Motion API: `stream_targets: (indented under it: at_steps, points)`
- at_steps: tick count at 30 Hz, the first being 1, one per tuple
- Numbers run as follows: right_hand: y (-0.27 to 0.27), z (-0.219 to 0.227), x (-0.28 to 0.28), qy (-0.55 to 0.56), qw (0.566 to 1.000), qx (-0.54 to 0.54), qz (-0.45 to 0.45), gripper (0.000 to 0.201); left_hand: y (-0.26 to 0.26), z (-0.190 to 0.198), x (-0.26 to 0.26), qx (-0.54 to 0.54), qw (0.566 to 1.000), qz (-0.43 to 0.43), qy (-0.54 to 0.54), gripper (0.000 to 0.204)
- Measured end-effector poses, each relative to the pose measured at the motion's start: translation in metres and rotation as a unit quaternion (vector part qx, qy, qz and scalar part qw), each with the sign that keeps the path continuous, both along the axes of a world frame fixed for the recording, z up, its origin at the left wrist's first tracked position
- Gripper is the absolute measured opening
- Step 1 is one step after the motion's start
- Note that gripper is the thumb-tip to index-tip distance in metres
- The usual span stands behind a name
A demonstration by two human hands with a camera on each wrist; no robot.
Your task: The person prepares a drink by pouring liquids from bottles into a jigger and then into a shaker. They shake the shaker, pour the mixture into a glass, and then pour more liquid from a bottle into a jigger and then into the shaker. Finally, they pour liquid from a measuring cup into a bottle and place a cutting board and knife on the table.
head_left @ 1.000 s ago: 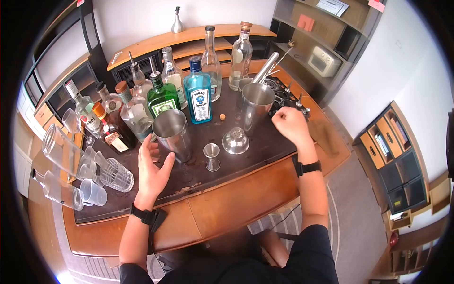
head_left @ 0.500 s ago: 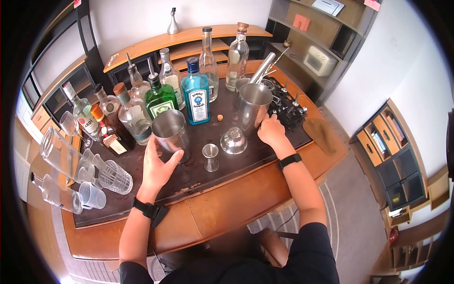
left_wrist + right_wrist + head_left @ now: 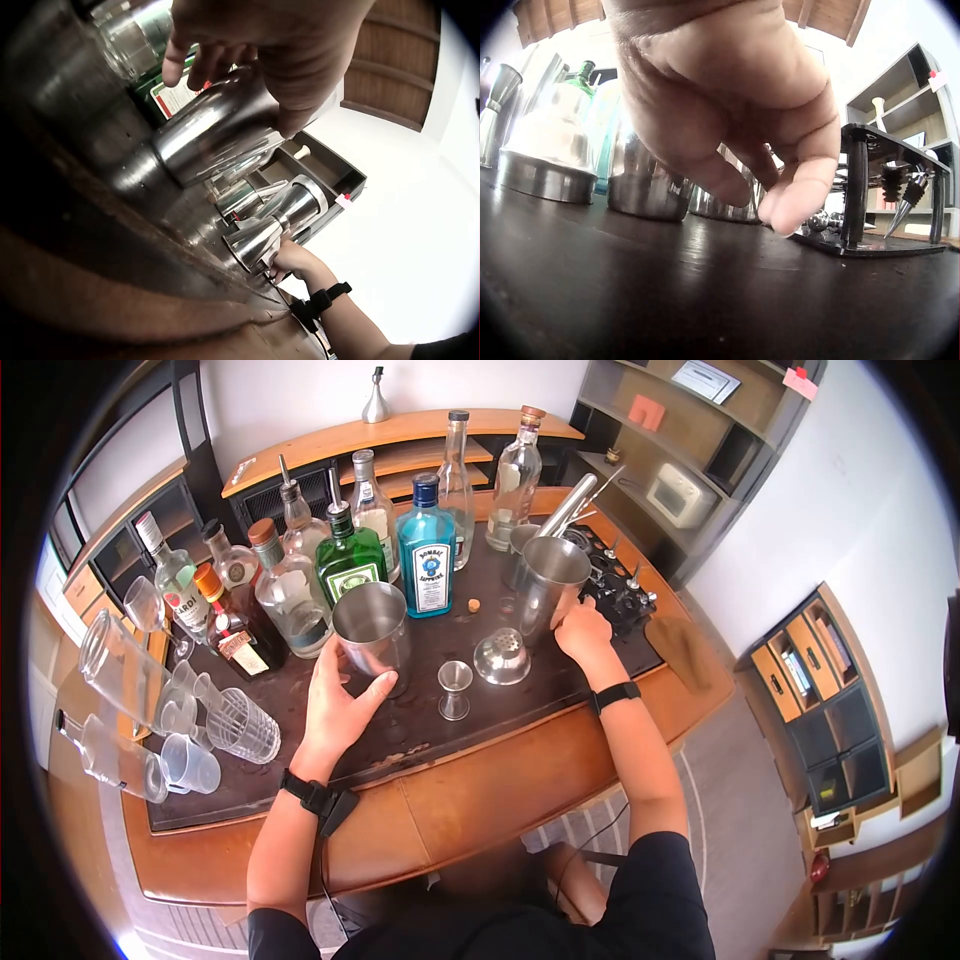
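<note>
My left hand [image 3: 343, 705] is around the near left side of an upright metal shaker tin [image 3: 372, 628]. Its fingers lie along the left side and its thumb reaches across the front. In the left wrist view the fingers are loosely spread beside the tin [image 3: 217, 131]. My right hand [image 3: 584, 632] is low at the right side of a second shaker tin [image 3: 548, 585]. In the right wrist view its fingers [image 3: 799, 199] point down near the tabletop, with nothing visible between them. Between the hands stand a double jigger [image 3: 454, 690] and a domed strainer top [image 3: 502, 657].
Several bottles, including a blue one [image 3: 427, 555] and a green one [image 3: 350, 560], stand behind the tins. Clear plastic cups and a mixing glass [image 3: 243, 728] are at the left. A black rack of bottle stoppers [image 3: 625, 600] and a brown cloth [image 3: 680, 650] lie at the right.
My right hand has moved down and left to the side of the second tin. My left hand has come closer around the first tin.
</note>
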State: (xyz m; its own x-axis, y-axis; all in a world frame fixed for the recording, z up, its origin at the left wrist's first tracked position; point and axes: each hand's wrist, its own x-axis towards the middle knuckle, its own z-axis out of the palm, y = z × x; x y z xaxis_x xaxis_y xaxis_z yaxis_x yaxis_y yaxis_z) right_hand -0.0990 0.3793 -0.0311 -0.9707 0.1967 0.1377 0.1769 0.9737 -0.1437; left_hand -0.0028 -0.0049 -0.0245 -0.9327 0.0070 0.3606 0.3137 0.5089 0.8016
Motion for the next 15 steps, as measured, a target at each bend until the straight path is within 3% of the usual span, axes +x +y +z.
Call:
stream_targets:
  at_steps: [7, 15]
  points:
    - [0.001, 0.012, 0.015, 0.015, 1.000, -0.005, 0.015, 0.027, 0.000, -0.002, 0.000, 0.003, 1.000, 0.002, 0.002, 0.088]
    - [-0.009, 0.048, 0.033, 0.214, 0.976, -0.046, 0.010, 0.022, -0.001, -0.004, 0.000, -0.001, 1.000, 0.004, 0.002, 0.092]
